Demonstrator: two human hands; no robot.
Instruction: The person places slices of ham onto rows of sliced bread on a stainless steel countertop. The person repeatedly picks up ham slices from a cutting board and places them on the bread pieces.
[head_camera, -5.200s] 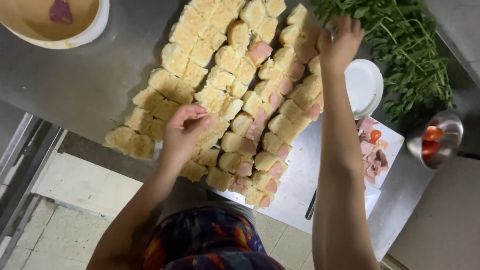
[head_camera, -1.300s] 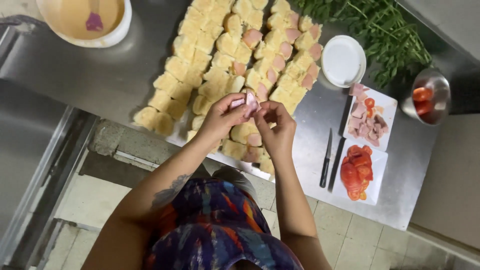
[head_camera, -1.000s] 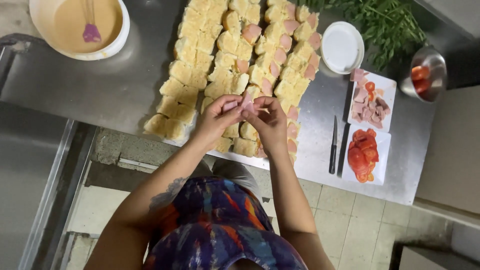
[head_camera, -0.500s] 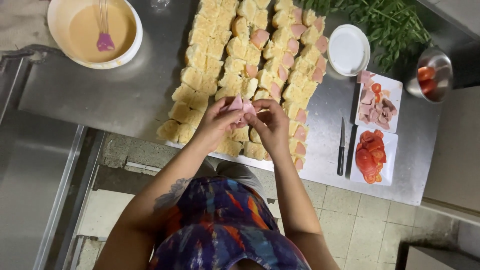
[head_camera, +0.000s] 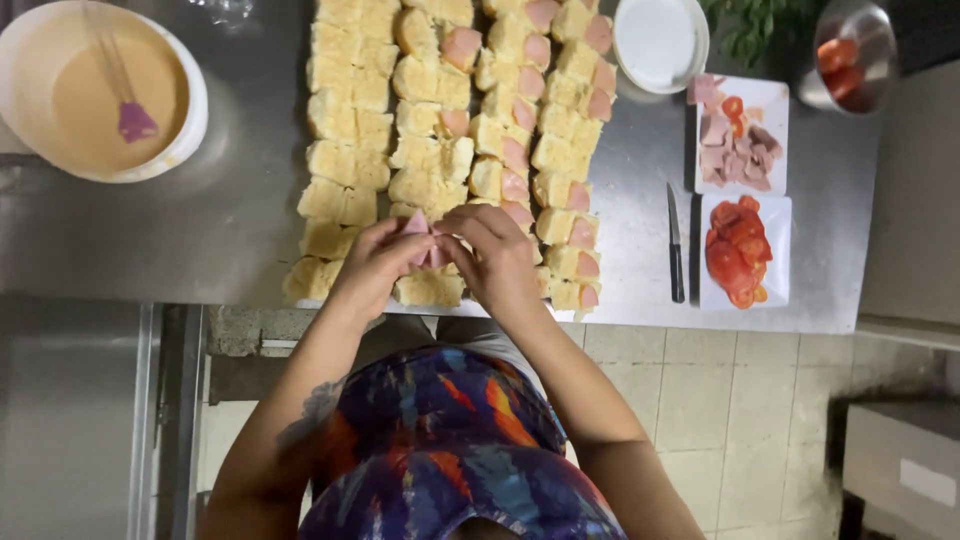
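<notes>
1. While I look down from the head camera, my left hand (head_camera: 375, 265) and right hand (head_camera: 497, 258) meet over the near edge of the bread rolls (head_camera: 440, 150).
2. Both hands pinch one pink ham slice (head_camera: 420, 232) between them; left fingertips closed on its left side, right fingertips closed on its right side.
3. Ham slice sits just above the nearest rolls, at the front middle of the rows, tip pointing away from me.
4. Rolls lie in tight rows on the steel counter (head_camera: 230, 220); the right-hand rows already show pink ham in them, the left rows look plain.
5. Nearest roll (head_camera: 430, 290) is right under my hands, touching the counter edge.
6. Far left: white bowl (head_camera: 195, 105) of tan batter with a whisk (head_camera: 125, 95) standing in it, well apart from my hands.
7. Right of the rolls: black-handled knife (head_camera: 676, 245) lying flat on the counter.
8. Beside the knife: square white plate (head_camera: 778, 225) with tomato slices (head_camera: 738, 250); behind it another white plate (head_camera: 775, 105) with ham scraps.
9. Far edge: round white lid (head_camera: 660, 40), a metal bowl (head_camera: 845, 50) holding red pieces, green herbs (head_camera: 750, 25) between them.
10. My patterned shirt (head_camera: 450, 450) fills the bottom; tiled floor (head_camera: 700, 400) to the right.
</notes>
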